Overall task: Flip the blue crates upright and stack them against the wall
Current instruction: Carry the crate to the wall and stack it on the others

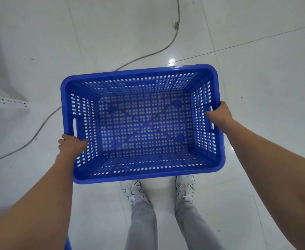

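A blue perforated crate point(141, 123) is held upright, open side up, above the white tiled floor in front of my feet. My left hand point(71, 146) grips its left rim near the near corner, just below the slot handle. My right hand point(219, 113) grips the right rim at the slot handle. The crate is empty. A sliver of another blue object point(67, 244) shows at the bottom left edge, mostly hidden by my left arm.
A grey cable point(148, 55) snakes across the floor from the top to the far left, passing behind the crate. A white perforated panel point(5, 102) juts in at the left. My white shoes point(184, 188) stand just under the crate's near edge.
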Demonstrator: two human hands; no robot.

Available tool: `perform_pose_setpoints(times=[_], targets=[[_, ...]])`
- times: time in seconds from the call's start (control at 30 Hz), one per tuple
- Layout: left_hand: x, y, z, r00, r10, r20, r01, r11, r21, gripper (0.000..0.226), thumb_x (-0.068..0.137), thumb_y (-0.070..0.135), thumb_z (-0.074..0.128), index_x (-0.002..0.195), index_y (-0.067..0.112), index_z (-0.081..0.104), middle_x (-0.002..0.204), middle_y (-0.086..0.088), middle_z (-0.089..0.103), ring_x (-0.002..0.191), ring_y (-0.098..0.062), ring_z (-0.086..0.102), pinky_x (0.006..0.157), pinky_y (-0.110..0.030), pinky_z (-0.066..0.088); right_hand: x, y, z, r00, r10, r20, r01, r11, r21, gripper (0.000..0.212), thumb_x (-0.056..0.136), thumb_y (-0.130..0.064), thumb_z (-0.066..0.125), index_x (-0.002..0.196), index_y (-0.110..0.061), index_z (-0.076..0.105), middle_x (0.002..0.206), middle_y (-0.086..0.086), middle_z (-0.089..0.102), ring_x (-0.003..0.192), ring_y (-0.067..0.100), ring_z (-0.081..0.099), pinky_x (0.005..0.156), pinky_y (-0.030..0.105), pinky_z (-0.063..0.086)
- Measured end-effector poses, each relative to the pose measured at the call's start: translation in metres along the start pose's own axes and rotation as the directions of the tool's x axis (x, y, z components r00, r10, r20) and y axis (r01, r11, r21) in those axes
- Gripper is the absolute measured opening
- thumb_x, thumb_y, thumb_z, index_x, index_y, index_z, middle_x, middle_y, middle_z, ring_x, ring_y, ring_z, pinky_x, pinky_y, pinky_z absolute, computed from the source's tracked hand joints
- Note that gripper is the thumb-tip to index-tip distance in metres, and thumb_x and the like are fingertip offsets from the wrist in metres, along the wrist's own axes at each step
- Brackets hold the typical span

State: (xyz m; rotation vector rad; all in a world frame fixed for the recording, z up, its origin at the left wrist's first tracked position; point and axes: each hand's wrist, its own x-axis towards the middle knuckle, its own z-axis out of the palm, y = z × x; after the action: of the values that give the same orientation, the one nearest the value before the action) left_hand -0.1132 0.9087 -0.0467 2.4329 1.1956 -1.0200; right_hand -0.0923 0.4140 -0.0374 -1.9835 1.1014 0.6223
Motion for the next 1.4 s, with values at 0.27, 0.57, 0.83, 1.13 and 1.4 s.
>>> perform_pose_setpoints(times=[0.27, 0.57, 0.83, 1.13, 1.4], targets=[[-0.025, -0.062, 0.038, 0.992, -0.112, 0.056, 0.121, 0.975, -0.187, 0.072, 0.088, 0.033, 0.066, 0.138, -0.003, 0.030, 0.135, -0.026, 0.049, 0.116, -0.046, 0.056, 0.092, -0.051, 0.050, 0.002, 0.016, 0.006, 1.000, -0.019, 0.016, 0.020, 0.996, -0.090, 0.073, 0.083, -0.016, 0.067, 0.144, -0.023, 0.028, 0.114, 0.004, 0.051, 0.100, 0.034, 0.059, 0.086, 0.049, 0.055], [0.008, -0.067, 0.032, 0.994, -0.059, 0.093, 0.101, 0.831, -0.547, 0.047, 0.088, 0.021, 0.069, 0.127, 0.002, 0.050, 0.110, -0.016, 0.062, 0.090, -0.035, 0.061, 0.085, -0.049, 0.055, 0.023, 0.014, 0.003, 0.997, 0.075, -0.029, -0.078, 0.987, -0.140, 0.041, 0.080, -0.012, 0.069, 0.119, -0.008, 0.057, 0.107, 0.014, 0.063, 0.094, 0.034, 0.063, 0.083, 0.043, 0.056], [0.003, -0.083, 0.033, 0.972, -0.120, 0.201, 0.230, 0.653, -0.722, 0.036, 0.090, 0.021, 0.069, 0.120, 0.003, 0.058, 0.081, -0.006, 0.057, 0.065, -0.021, 0.052, 0.072, -0.041, 0.051, 0.012, -0.033, 0.014, 0.985, -0.034, -0.170, 0.004, 0.984, -0.177, 0.036, 0.087, -0.018, 0.058, 0.119, -0.004, 0.056, 0.105, 0.014, 0.060, 0.086, 0.033, 0.058, 0.069, 0.036, 0.050], [-0.054, -0.135, 0.019, 0.917, -0.302, 0.260, 0.361, 0.356, -0.862, 0.024, 0.089, 0.018, 0.068, 0.107, 0.006, 0.057, 0.075, -0.008, 0.057, 0.063, -0.021, 0.054, 0.065, -0.037, 0.053, -0.037, -0.163, 0.025, 0.933, -0.352, -0.069, 0.303, 0.876, -0.374, 0.031, 0.092, -0.019, 0.055, 0.118, -0.004, 0.058, 0.111, 0.015, 0.062, 0.083, 0.031, 0.056, 0.070, 0.033, 0.044], [-0.128, -0.184, -0.007, 0.845, -0.397, 0.359, 0.430, 0.104, -0.897, 0.018, 0.089, 0.021, 0.069, 0.095, 0.009, 0.057, 0.073, -0.007, 0.055, 0.063, -0.022, 0.055, 0.061, -0.036, 0.052, -0.135, -0.282, 0.051, 0.813, -0.576, 0.085, 0.521, 0.655, -0.547, 0.022, 0.094, -0.019, 0.054, 0.111, -0.005, 0.059, 0.108, 0.014, 0.063, 0.091, 0.033, 0.060, 0.072, 0.034, 0.043]])
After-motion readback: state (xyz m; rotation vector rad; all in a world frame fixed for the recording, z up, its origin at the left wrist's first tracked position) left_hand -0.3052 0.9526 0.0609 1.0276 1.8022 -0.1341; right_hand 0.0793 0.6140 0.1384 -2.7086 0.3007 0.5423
